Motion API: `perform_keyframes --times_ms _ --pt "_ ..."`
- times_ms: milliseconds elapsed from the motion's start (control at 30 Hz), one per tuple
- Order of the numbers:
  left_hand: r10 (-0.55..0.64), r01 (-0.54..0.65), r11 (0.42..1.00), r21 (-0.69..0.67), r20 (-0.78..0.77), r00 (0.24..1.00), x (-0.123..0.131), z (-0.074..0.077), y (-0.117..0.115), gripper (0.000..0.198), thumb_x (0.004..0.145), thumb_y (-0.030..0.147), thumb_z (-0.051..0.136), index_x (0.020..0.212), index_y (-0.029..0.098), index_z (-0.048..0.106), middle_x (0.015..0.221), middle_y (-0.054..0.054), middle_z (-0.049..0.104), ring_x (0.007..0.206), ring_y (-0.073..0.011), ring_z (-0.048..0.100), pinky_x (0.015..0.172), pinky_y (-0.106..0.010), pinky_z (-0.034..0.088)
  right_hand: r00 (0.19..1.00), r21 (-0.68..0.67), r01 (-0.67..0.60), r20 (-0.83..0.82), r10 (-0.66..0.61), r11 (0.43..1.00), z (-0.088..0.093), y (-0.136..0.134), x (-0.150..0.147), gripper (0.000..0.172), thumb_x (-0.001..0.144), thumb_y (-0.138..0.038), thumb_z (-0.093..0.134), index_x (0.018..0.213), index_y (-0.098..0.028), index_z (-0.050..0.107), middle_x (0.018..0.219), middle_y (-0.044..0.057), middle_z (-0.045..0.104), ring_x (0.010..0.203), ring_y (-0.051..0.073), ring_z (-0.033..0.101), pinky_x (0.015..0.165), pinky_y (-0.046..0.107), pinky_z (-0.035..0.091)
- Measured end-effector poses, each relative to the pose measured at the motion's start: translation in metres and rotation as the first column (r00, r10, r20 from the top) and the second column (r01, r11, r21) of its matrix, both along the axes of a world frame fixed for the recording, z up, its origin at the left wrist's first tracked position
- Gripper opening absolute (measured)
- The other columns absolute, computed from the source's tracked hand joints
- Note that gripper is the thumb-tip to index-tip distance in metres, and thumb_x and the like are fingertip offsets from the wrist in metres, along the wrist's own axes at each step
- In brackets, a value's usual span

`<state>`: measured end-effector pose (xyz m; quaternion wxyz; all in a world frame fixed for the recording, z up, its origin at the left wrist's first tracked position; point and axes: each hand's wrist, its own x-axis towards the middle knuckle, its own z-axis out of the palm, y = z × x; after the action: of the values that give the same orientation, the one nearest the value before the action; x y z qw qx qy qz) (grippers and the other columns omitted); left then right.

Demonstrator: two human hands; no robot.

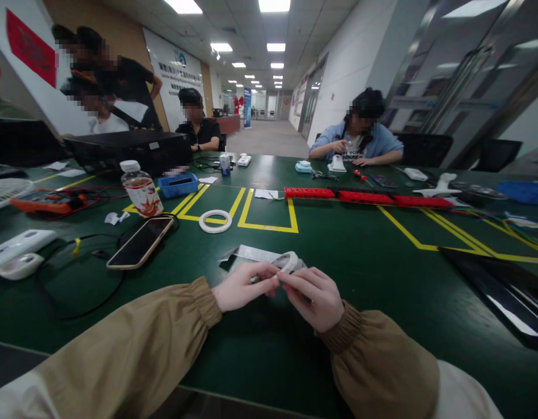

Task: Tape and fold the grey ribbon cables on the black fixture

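My left hand [242,286] and my right hand [316,297] meet just above the green table [382,273], both in tan sleeves. Together they pinch a small white roll of tape [289,261]; the fingertips of both hands are closed on it. A strip of white backing paper [253,253] lies on the table right behind my hands. A larger white tape ring [215,221] lies flat further back, on the yellow floor-style marking lines.
A phone [140,242] lies face up to the left with black cables around it. A drink bottle [140,189], a blue tray [178,185], an orange multimeter [48,202] and red strips [369,196] sit farther off. Other people sit across the table.
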<state>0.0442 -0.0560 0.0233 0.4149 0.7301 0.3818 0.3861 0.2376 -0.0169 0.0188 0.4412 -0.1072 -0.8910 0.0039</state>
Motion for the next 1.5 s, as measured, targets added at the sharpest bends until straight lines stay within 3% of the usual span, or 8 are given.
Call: perform_keyframes --times_ms 167,300,433,533,733,1067,1300,1500 --pt "0.019 -0.015 0.999 0.037 -0.113 0.993 -0.002 0.004 -0.001 0.029 0.088 0.037 0.051 0.098 0.013 0.062 0.077 -0.003 0.063 0.071 -0.0135 0.055 0.066 -0.024 0.043 0.994 -0.132 -0.002 -0.106 -0.012 0.991 0.009 -0.006 0.004 0.027 0.081 -0.004 0.054 0.103 -0.019 0.061 0.083 0.004 0.060 0.067 0.012 0.055 0.055 0.025 0.045" --pt "0.043 -0.028 0.995 0.095 -0.153 0.987 -0.005 0.004 -0.001 0.031 0.088 0.039 0.050 0.090 0.013 0.066 0.078 -0.004 0.062 0.073 -0.0149 0.053 0.067 -0.024 0.041 0.949 -0.201 0.100 -0.274 -0.154 0.975 0.015 -0.007 0.009 0.029 0.079 -0.004 0.056 0.102 -0.021 0.062 0.089 0.004 0.055 0.075 0.013 0.055 0.060 0.025 0.048" --pt "0.067 -0.060 0.997 0.058 -0.136 0.988 -0.005 0.003 -0.001 0.034 0.088 0.041 0.048 0.090 0.013 0.066 0.075 -0.003 0.059 0.067 -0.0129 0.048 0.060 -0.023 0.036 0.904 -0.208 0.192 -0.342 -0.255 0.959 0.013 -0.003 0.010 0.047 0.079 -0.011 0.057 0.124 -0.022 0.051 0.107 0.008 0.051 0.087 0.018 0.055 0.073 0.034 0.049" --pt "0.069 -0.068 0.998 0.014 -0.130 0.989 -0.004 0.002 -0.001 0.034 0.087 0.042 0.050 0.087 0.012 0.065 0.068 -0.001 0.053 0.061 -0.0107 0.043 0.055 -0.022 0.032 0.938 -0.116 0.230 -0.239 -0.252 0.966 0.011 -0.002 0.008 0.051 0.081 -0.014 0.053 0.131 -0.020 0.045 0.112 0.010 0.053 0.095 0.022 0.054 0.079 0.039 0.046" --pt "0.039 -0.038 0.999 0.018 -0.095 0.995 -0.004 0.001 -0.001 0.035 0.086 0.041 0.050 0.084 0.010 0.064 0.062 0.002 0.045 0.057 -0.0087 0.036 0.052 -0.021 0.028 0.978 0.022 0.205 0.031 -0.206 0.978 0.008 -0.003 0.003 0.024 0.081 -0.019 0.057 0.105 -0.019 0.061 0.094 0.004 0.065 0.090 0.020 0.058 0.089 0.043 0.037" --pt "0.090 -0.085 0.995 0.056 -0.101 0.991 -0.001 0.008 -0.004 0.029 0.086 0.035 0.051 0.079 0.010 0.064 0.064 0.000 0.052 0.061 -0.0104 0.043 0.057 -0.021 0.034 0.980 0.168 0.183 -0.109 -0.166 0.969 0.012 -0.009 0.000 0.009 0.080 -0.015 0.064 0.087 -0.020 0.064 0.079 -0.003 0.068 0.076 0.013 0.061 0.087 0.037 0.036" --pt "0.079 -0.079 0.997 0.005 0.027 0.996 -0.003 0.020 -0.010 0.029 0.085 0.031 0.052 0.079 0.009 0.069 0.071 -0.004 0.066 0.068 -0.0139 0.056 0.067 -0.023 0.042 0.978 0.242 0.187 -0.140 -0.157 0.952 0.019 -0.018 0.002 0.011 0.082 -0.014 0.062 0.090 -0.020 0.066 0.080 -0.003 0.070 0.076 0.013 0.062 0.086 0.037 0.037" --pt "0.065 -0.065 0.997 0.047 0.008 0.998 -0.008 0.032 -0.013 0.032 0.084 0.035 0.052 0.075 0.008 0.068 0.063 -0.002 0.058 0.061 -0.0122 0.048 0.060 -0.022 0.039 0.967 0.377 0.252 -0.119 -0.223 0.891 0.034 -0.027 0.004 0.019 0.082 -0.011 0.061 0.093 -0.026 0.065 0.085 -0.008 0.071 0.077 0.012 0.064 0.084 0.035 0.039"
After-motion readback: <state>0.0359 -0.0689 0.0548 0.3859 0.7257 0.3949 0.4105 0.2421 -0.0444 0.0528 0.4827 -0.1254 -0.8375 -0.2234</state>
